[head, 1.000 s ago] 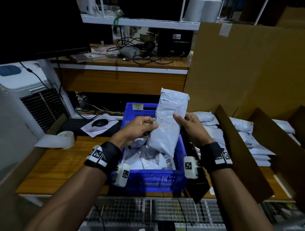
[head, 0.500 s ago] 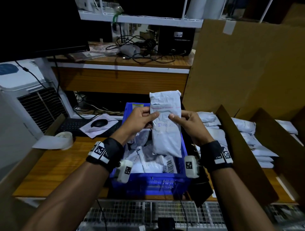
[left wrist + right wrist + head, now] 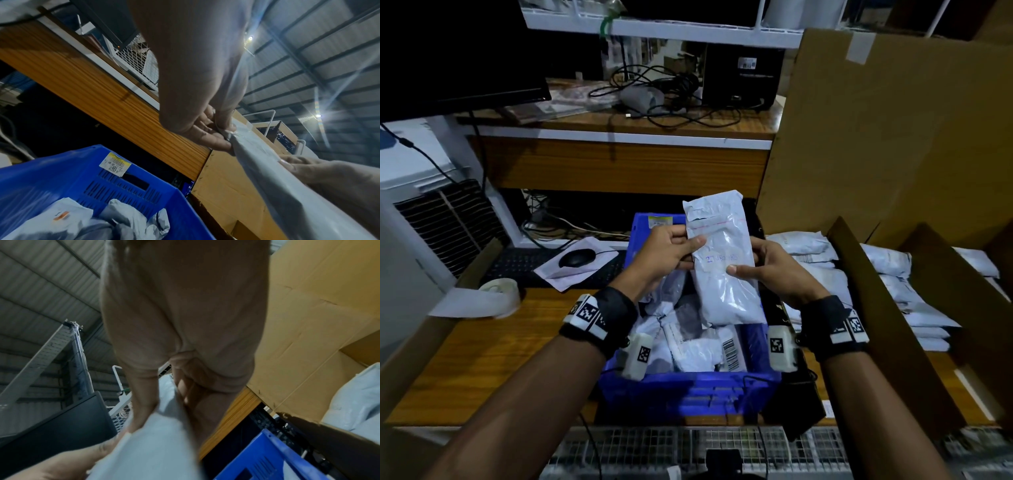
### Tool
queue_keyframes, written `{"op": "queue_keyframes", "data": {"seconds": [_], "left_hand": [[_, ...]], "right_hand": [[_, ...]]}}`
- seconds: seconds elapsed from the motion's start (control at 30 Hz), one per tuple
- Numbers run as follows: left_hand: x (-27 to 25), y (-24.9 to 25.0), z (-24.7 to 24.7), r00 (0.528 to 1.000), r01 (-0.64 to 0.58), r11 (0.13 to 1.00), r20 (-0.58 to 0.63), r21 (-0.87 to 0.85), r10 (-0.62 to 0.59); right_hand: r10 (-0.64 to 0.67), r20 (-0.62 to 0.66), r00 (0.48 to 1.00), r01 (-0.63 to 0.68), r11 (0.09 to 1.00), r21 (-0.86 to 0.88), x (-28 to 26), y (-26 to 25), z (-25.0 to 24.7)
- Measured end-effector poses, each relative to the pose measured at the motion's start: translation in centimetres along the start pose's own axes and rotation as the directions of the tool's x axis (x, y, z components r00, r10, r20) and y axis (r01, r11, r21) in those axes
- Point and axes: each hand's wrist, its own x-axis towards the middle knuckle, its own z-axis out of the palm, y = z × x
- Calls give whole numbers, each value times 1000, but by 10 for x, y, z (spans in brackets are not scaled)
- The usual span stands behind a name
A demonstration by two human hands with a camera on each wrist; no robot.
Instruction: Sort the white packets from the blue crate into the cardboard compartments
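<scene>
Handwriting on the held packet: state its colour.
Blue ink, on the white packet that the left hand and right hand hold; the head view shows it best.

The held packet (image 3: pixel 724 270) at frame centre is crinkled, slightly glossy white plastic film. The crate (image 3: pixel 688 387) is smooth blue moulded plastic; the surface (image 3: pixel 482 349) grained wood; the dividers (image 3: pixel 887 325) matt brown cardboard.

Head view looks down from above onto the blue slotted plastic crate (image 3: pixel 688 387); both wrist views look steeply upward, sharing the white crinkled plastic packet (image 3: pixel 267 170) close at lower frame.
</scene>
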Motion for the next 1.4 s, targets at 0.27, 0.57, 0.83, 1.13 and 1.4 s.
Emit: {"op": "queue_keyframes", "data": {"seconds": [0.27,0.57,0.83,1.13,1.4], "left_hand": [[36,-31,-8,984,162,956,-109,245,-138],[62,-90,3,893,36,169,44,985,-449],[66,-152,3,817,85,111,-5,990,-577],[74,-111,-19,847,238,333,-28,913,-530],[64,-32,-72,946,203,923,-308,328,-99]], "right_hand": [[54,-367,929,-115,982,-147,20,34,-28],[247,-404,881,-322,938,-129,30,81,-30],[253,-392,884,-330,933,-141,29,96,-35],[248,-368,896,-308,944,-114,27,97,-36],[240,-436,867,-233,970,71,20,85,-26]]}}
